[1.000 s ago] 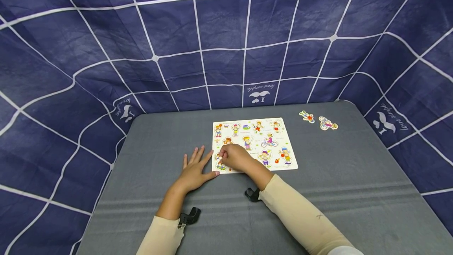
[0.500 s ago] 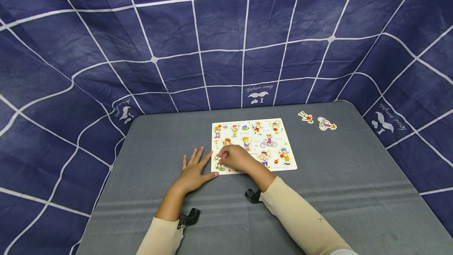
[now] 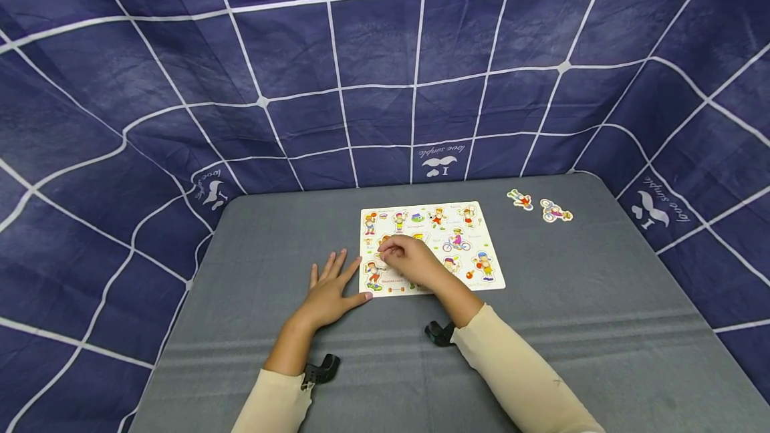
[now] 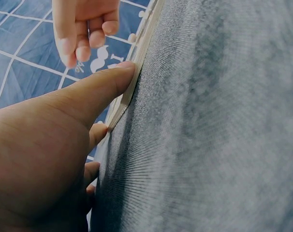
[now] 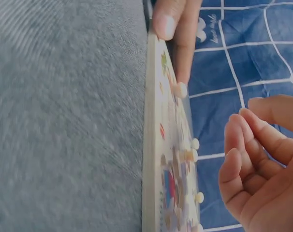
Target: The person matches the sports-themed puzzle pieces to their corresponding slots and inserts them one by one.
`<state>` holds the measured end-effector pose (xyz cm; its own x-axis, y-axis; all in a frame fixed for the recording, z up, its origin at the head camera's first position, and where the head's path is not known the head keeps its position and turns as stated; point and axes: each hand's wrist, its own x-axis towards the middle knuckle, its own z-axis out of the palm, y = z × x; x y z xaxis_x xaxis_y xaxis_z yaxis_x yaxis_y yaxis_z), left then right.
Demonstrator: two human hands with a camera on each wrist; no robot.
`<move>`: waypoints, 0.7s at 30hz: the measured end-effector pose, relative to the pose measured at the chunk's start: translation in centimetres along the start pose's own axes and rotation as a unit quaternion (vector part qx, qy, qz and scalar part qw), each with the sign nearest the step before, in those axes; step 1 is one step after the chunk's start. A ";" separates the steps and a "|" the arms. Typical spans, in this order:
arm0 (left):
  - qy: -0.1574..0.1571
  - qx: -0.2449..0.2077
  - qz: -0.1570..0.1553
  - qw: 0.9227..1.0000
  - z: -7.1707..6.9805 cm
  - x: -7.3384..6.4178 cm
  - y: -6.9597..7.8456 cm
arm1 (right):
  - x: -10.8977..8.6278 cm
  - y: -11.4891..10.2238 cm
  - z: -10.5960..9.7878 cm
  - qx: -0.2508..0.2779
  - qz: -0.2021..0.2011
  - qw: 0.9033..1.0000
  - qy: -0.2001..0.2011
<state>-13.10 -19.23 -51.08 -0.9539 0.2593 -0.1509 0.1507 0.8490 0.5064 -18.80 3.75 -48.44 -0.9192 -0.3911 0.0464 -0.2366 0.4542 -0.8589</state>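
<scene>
A white wooden puzzle board (image 3: pixel 457 288) with pictured sports figures lies flat on the grey table. My left hand (image 3: pixel 329 296) rests with fingers spread at its left edge; in the left wrist view the thumb (image 4: pixel 115 79) presses the board's near corner. Over the board's left half hovers my right hand (image 3: pixel 412 262), fingers loosely bent. The right wrist view shows those fingers (image 5: pixel 233 128) holding nothing, apart from the small pale knobs (image 5: pixel 180 90) on the pieces. A skater piece (image 3: pixel 373 275) sits in the lower left corner of the board. Part of the board is hidden under the right hand.
Two loose puzzle pieces lie on the table right of the board: a standing figure (image 3: pixel 520 199) and a cyclist (image 3: pixel 556 211). Blue cloth with white grid lines (image 3: pixel 385 112) hangs behind the table and at both sides.
My right hand has come off the skater piece and shifted up and to the right, uncovering it. The left hand stays in place.
</scene>
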 end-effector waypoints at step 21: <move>0.002 0.000 -0.005 1.000 0.2 0.1 0.0 | -0.9 1.2 -3.9 0.068 0.012 0.992 0.105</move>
<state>-13.15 -19.17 -51.25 -0.9567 0.2480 -0.1520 0.1406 0.8517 0.5048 -19.44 7.77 -47.53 -0.9728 -0.1995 0.1173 -0.1816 0.3435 -0.9214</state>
